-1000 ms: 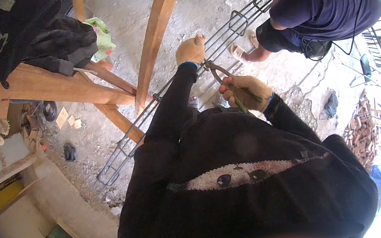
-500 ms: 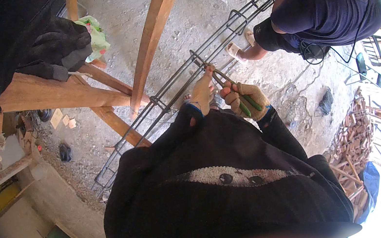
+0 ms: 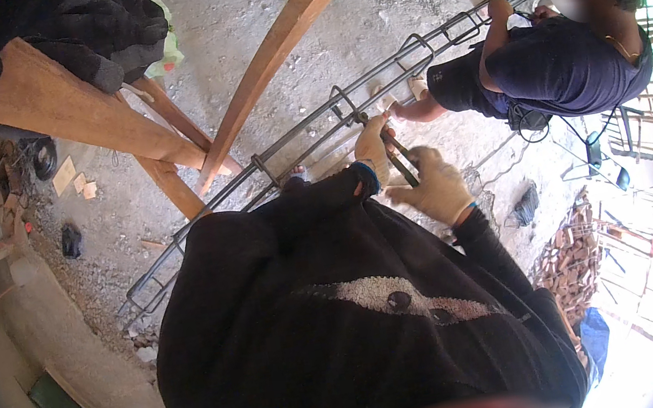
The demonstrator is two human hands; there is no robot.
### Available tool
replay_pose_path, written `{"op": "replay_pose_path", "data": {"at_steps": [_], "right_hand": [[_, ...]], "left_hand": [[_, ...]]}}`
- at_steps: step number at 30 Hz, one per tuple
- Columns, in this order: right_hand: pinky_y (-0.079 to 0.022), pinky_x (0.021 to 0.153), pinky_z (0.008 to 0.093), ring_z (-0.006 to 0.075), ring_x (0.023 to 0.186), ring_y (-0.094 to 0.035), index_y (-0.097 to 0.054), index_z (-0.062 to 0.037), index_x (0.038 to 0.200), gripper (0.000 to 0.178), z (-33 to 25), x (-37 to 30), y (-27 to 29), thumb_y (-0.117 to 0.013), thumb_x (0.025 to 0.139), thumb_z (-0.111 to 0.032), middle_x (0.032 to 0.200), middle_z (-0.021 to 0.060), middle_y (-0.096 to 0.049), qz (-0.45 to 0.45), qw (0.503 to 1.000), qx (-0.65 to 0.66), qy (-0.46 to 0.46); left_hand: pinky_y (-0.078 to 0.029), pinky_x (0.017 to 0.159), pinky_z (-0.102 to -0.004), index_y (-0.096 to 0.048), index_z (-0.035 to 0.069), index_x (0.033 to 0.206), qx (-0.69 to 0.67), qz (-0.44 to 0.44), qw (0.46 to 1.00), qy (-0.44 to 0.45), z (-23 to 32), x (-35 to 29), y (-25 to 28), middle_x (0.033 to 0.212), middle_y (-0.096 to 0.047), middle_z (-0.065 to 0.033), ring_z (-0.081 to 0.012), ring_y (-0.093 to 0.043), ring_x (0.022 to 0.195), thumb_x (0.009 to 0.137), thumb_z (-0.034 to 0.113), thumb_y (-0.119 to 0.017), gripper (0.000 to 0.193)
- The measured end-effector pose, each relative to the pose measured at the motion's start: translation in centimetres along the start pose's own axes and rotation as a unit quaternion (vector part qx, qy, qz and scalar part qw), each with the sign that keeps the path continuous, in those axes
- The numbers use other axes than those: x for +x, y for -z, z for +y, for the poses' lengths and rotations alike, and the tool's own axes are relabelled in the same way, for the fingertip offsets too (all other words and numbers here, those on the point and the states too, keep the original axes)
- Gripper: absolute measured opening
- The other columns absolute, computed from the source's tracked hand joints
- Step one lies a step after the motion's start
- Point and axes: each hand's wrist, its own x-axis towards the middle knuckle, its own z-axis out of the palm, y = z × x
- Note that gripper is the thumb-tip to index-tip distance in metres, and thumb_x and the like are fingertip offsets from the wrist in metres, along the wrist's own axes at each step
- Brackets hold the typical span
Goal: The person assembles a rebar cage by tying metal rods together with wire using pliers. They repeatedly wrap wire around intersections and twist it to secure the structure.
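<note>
A long cage of steel reinforcing bars (image 3: 306,125) with square stirrups runs diagonally in front of me. My gloved right hand (image 3: 440,185) is around the handles of a pair of pincers (image 3: 401,164), thumb on one side and fingers on the other. The tool's jaws point up toward a stirrup (image 3: 343,103) on the cage. Beside the jaws, my gloved left hand (image 3: 371,151) is closed close to the bars. Whatever its fingers pinch is too small to make out.
A co-worker (image 3: 568,66) in dark clothes bends over the cage's far right end, hands on it. Wooden beams (image 3: 271,60) cross at the left, with dark cloth (image 3: 95,36) over them. Broken bricks (image 3: 567,261) are piled at the right on rough concrete ground (image 3: 231,15).
My right hand has loosened and shifted on the pincers' handles, which now stand closer together. My view has shifted. The co-worker's head has come into view, with both hands near the cage.
</note>
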Motion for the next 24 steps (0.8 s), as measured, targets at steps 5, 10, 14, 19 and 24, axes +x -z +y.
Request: {"op": "replay_pose_path", "data": {"at_steps": [5,10,14,19,24], "right_hand": [[-0.055,0.093,0.0523,0.0433,0.112,-0.066,-0.063,-0.0055,0.123,0.046,-0.7,-0.2,-3.3,-0.079,0.079,-0.012,0.122,0.0199,-0.064,0.01,0.992,-0.127,-0.023],[-0.054,0.095,0.0529,0.0446,0.113,-0.064,-0.066,-0.0045,0.116,0.032,1.8,0.3,-4.0,-0.067,0.085,-0.003,0.127,0.0207,-0.064,0.093,0.988,-0.085,0.089],[-0.053,0.095,0.0537,0.047,0.111,-0.064,-0.064,-0.002,0.114,0.027,1.6,0.6,-3.3,-0.066,0.087,-0.006,0.129,0.0237,-0.063,0.064,0.987,-0.109,0.103],[-0.053,0.097,0.0543,0.0457,0.116,-0.065,-0.064,-0.0006,0.116,0.033,0.9,1.4,-1.0,-0.07,0.086,-0.012,0.126,0.023,-0.065,-0.075,0.997,-0.029,-0.017],[-0.053,0.098,0.0548,0.0444,0.117,-0.066,-0.065,-0.0011,0.119,0.036,1.4,1.5,-0.6,-0.07,0.085,-0.013,0.126,0.0215,-0.065,-0.058,0.998,0.026,0.022]], "left_hand": [[-0.038,0.05,-0.0287,-0.07,0.014,0.101,0.05,-0.002,0.999,0.011,0.4,-0.4,0.1,0.078,-0.069,-0.0021,-0.0098,-0.051,0.054,0.099,0.058,-0.07,0.044],[-0.036,0.049,-0.0282,-0.069,0.019,0.102,0.015,0.059,0.998,0.017,0.9,-2.1,1.1,0.071,-0.064,-0.0001,-0.0103,-0.049,0.052,0.102,0.073,-0.053,0.057],[-0.034,0.046,-0.0392,-0.068,0.018,0.088,-0.027,0.036,0.977,0.21,2.4,-1.5,1.7,0.066,-0.06,-0.0018,-0.0198,-0.046,0.048,0.094,0.091,-0.039,0.079],[-0.037,0.053,-0.038,-0.067,0.013,0.102,-0.039,-0.009,0.968,0.249,1.7,0.1,2.6,0.076,-0.059,-0.0056,-0.0206,-0.049,0.06,0.096,0.09,-0.031,0.085],[-0.042,0.058,-0.0384,-0.066,0.01,0.101,-0.238,-0.187,0.898,0.32,0.0,1.8,5.7,0.082,-0.057,-0.0051,-0.0213,-0.051,0.068,0.092,0.095,-0.032,0.092]]}}
